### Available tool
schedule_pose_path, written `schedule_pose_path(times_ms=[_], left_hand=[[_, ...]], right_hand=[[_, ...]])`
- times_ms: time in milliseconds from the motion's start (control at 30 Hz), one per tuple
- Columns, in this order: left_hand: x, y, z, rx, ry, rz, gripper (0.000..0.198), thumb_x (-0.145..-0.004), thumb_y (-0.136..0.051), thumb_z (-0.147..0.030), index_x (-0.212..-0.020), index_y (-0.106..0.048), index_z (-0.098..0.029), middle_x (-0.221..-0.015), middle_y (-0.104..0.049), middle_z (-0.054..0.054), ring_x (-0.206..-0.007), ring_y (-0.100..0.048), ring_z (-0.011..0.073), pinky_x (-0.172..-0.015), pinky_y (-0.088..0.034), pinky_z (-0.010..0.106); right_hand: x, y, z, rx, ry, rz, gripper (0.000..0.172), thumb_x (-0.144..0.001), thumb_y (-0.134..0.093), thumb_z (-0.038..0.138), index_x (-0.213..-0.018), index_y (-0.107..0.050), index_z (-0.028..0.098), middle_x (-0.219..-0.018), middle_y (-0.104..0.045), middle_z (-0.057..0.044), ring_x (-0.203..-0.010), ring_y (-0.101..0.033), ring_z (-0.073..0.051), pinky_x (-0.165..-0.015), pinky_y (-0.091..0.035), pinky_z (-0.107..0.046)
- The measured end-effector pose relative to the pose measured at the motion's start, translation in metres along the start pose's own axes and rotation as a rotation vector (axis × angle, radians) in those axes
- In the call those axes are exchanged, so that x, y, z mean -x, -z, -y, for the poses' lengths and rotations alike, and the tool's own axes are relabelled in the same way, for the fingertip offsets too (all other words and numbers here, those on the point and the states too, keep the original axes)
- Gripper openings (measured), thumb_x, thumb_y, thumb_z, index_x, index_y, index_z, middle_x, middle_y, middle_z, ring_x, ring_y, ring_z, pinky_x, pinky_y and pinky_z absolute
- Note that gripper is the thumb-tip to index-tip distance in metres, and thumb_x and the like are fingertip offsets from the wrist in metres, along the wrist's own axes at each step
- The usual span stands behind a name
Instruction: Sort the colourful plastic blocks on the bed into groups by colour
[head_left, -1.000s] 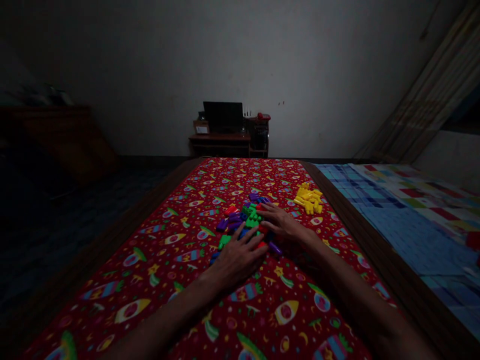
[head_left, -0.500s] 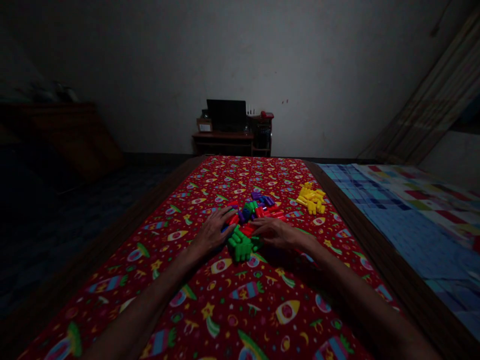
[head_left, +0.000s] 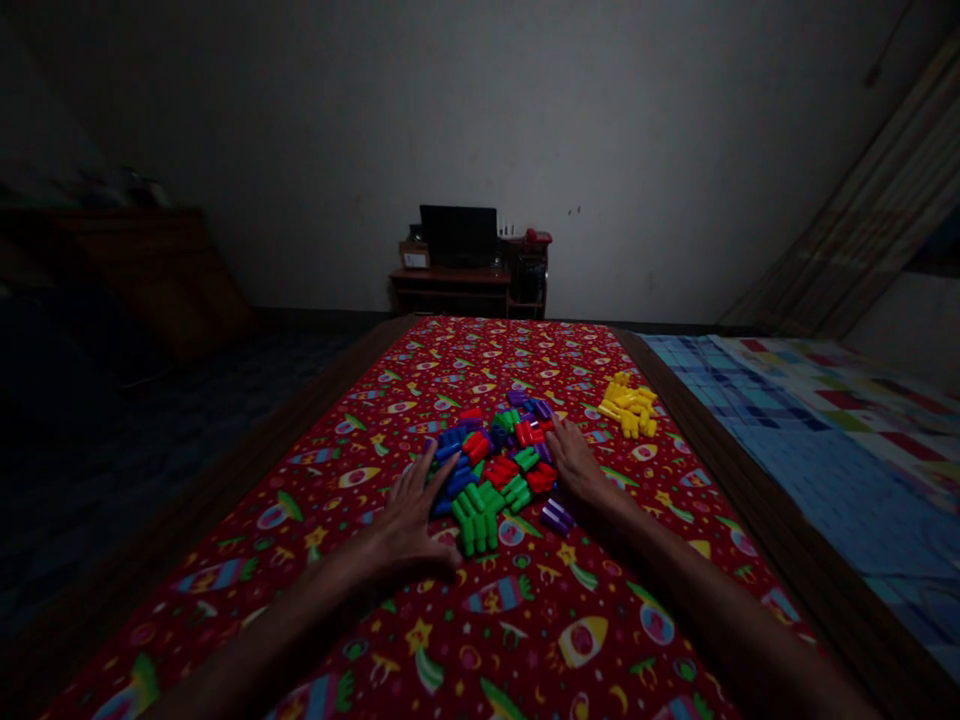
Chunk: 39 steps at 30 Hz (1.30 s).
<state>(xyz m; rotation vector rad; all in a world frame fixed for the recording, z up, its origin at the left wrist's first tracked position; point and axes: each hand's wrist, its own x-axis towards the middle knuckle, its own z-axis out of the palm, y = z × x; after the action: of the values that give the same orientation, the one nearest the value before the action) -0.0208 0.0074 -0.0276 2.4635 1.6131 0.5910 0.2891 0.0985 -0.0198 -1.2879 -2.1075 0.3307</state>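
A pile of toy blocks in several colours lies on a red printed cloth (head_left: 495, 640), between the person's two hands. The left hand (head_left: 405, 515) is at the near left of the pile, palm down, its fingers spread wide and its thumb well away from them; it grips nothing. Its index finger reaches to the blue blocks (head_left: 455, 478), and its thumb lies just beside the green blocks (head_left: 474, 520) at the near edge. The right hand (head_left: 577, 465) is at the pile's right side, fingers loosely extended, with fingertips near the red and purple pieces; whether it has hold of one cannot be told. A purple block (head_left: 557, 516) lies below its wrist, slightly out from the rest. Red blocks (head_left: 500, 472) sit in the middle of the pile. Farther off to the right, apart from the mixed pile, is a heap of yellow blocks (head_left: 628, 405). Against the far wall a dark monitor (head_left: 459, 235) stands on a small desk (head_left: 450, 281).
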Motion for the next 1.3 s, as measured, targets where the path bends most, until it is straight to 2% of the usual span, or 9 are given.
schedule_pose_path(times_ms=[67,200,467,600,733,933,1000,1133,1300], left_hand=[[-0.001,-0.011,-0.021,-0.039,-0.020,-0.053,0.133,-0.041,-0.081,-0.067,-0.151,-0.012,-0.036,-0.160,0.008,0.012,-0.141,-0.010,0.0489,-0.106,-0.023,0.067],[-0.024,-0.019,-0.046,-0.034,-0.047,-0.104,0.111,-0.060,-0.076,-0.059,-0.150,-0.015,-0.036,-0.160,0.009,0.011,-0.142,-0.012,0.0457,-0.107,-0.020,0.067],[-0.079,-0.006,-0.020,0.226,-0.026,-0.144,0.089,-0.073,-0.065,-0.062,-0.146,-0.032,-0.023,-0.152,-0.032,0.015,-0.140,-0.028,0.0342,-0.113,-0.026,0.053],[-0.099,-0.003,-0.010,0.235,0.012,-0.259,0.064,-0.081,-0.057,-0.056,-0.135,-0.048,-0.021,-0.140,-0.049,0.012,-0.132,-0.041,0.0295,-0.111,-0.032,0.050],[-0.106,-0.008,-0.008,0.210,0.042,-0.322,0.046,-0.084,-0.055,-0.050,-0.116,-0.063,-0.018,-0.136,-0.052,0.013,-0.130,-0.044,0.0291,-0.109,-0.035,0.051],[-0.098,-0.009,-0.011,0.255,-0.011,-0.412,0.031,-0.087,-0.051,-0.042,-0.099,-0.068,-0.020,-0.123,-0.063,0.010,-0.121,-0.052,0.0260,-0.105,-0.041,0.049],[-0.096,-0.006,-0.013,0.281,-0.029,-0.426,0.030,-0.088,-0.048,-0.040,-0.094,-0.069,-0.019,-0.114,-0.067,0.010,-0.115,-0.057,0.0244,-0.103,-0.044,0.045],[-0.094,-0.003,-0.016,0.299,-0.027,-0.439,0.029,-0.089,-0.046,-0.038,-0.088,-0.068,-0.019,-0.100,-0.071,0.008,-0.105,-0.062,0.0237,-0.099,-0.047,0.043],[-0.095,-0.002,-0.014,0.305,-0.023,-0.429,0.030,-0.089,-0.043,-0.037,-0.088,-0.068,-0.020,-0.100,-0.072,0.007,-0.105,-0.063,0.0228,-0.098,-0.048,0.042]], right_hand=[[0.003,-0.018,0.014,-0.111,-0.097,-0.003,0.073,-0.093,-0.017,0.063,-0.147,-0.033,0.017,-0.153,-0.030,-0.016,-0.144,-0.019,-0.031,-0.113,-0.021,-0.055],[0.005,-0.024,0.036,-0.275,-0.142,0.012,0.074,-0.092,-0.021,0.066,-0.147,-0.035,0.020,-0.156,-0.025,-0.013,-0.146,-0.012,-0.028,-0.116,-0.018,-0.051],[-0.026,0.016,0.030,-0.275,-0.043,-0.143,0.042,-0.091,-0.043,0.042,-0.118,-0.066,0.018,-0.119,-0.067,-0.012,-0.113,-0.060,-0.026,-0.099,-0.044,-0.044],[-0.035,0.027,0.043,-0.276,0.087,0.072,0.032,-0.089,-0.050,0.033,-0.106,-0.072,0.019,-0.101,-0.074,-0.007,-0.091,-0.068,-0.022,-0.082,-0.051,-0.033],[-0.033,0.020,0.059,-0.141,0.276,0.321,0.043,-0.082,-0.064,0.033,-0.122,-0.064,0.017,-0.104,-0.072,-0.009,-0.089,-0.067,-0.021,-0.076,-0.047,-0.028],[-0.040,0.022,0.066,0.027,0.283,0.351,0.026,-0.086,-0.061,0.036,-0.100,-0.070,0.017,-0.077,-0.070,-0.005,-0.064,-0.059,-0.014,-0.059,-0.035,-0.022],[-0.049,0.028,0.068,0.052,0.234,0.319,0.038,-0.091,-0.051,0.046,-0.085,-0.071,0.015,-0.063,-0.064,-0.003,-0.055,-0.053,-0.012,-0.055,-0.031,-0.023],[-0.066,0.023,0.066,0.168,0.210,0.139,0.036,-0.092,-0.051,0.046,-0.101,-0.068,0.015,-0.082,-0.067,-0.008,-0.073,-0.058,-0.016,-0.066,-0.037,-0.025],[-0.076,-0.002,0.057,0.137,0.389,0.190,0.023,-0.088,-0.058,0.026,-0.106,-0.065,0.014,-0.101,-0.065,-0.011,-0.092,-0.057,-0.019,-0.079,-0.040,-0.027]])
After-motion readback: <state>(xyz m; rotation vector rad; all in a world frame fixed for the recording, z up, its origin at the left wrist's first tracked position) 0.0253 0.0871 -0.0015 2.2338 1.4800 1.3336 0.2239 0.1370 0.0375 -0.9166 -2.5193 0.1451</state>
